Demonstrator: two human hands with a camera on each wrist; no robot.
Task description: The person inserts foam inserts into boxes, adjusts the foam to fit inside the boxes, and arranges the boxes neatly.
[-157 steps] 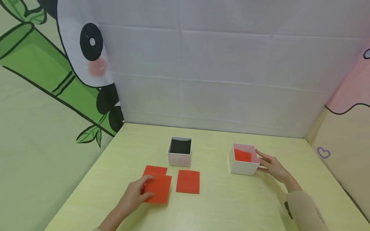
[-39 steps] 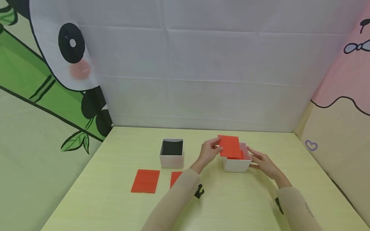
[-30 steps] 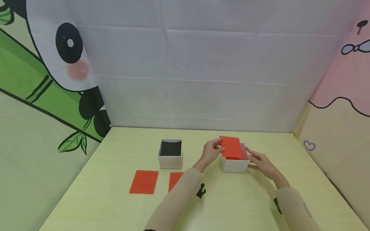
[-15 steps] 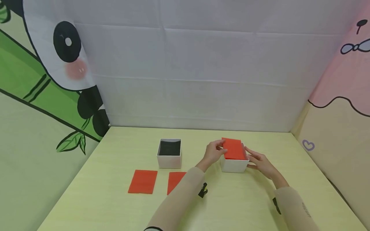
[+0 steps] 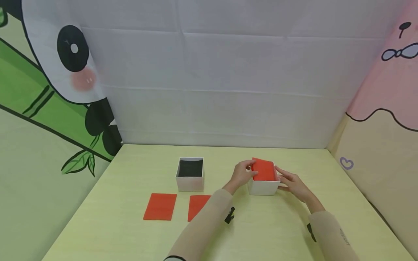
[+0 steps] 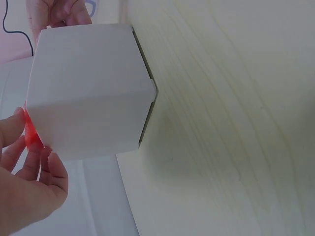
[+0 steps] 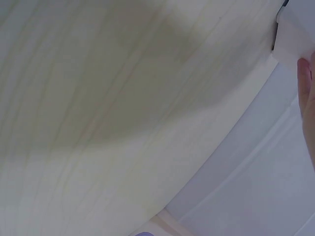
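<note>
We see a pale yellow-green desk (image 5: 267, 232) with a faint wood grain, set into a corner of printed cloth walls. Directly on it stand two white boxes: one with a dark inside (image 5: 190, 174) toward the left, and one holding red sheets (image 5: 263, 186) to its right. Nearer to us two red sheets lie flat side by side, the left one (image 5: 160, 206) in full view, the right one (image 5: 197, 206) partly hidden by a sleeve.

Two white boxes (image 5: 189, 179) (image 5: 263, 186), three red sheets (image 5: 160, 206) (image 5: 197, 206) (image 5: 263, 170)

beige long sleeves, a black clip at each wrist, bare hands.
</note>
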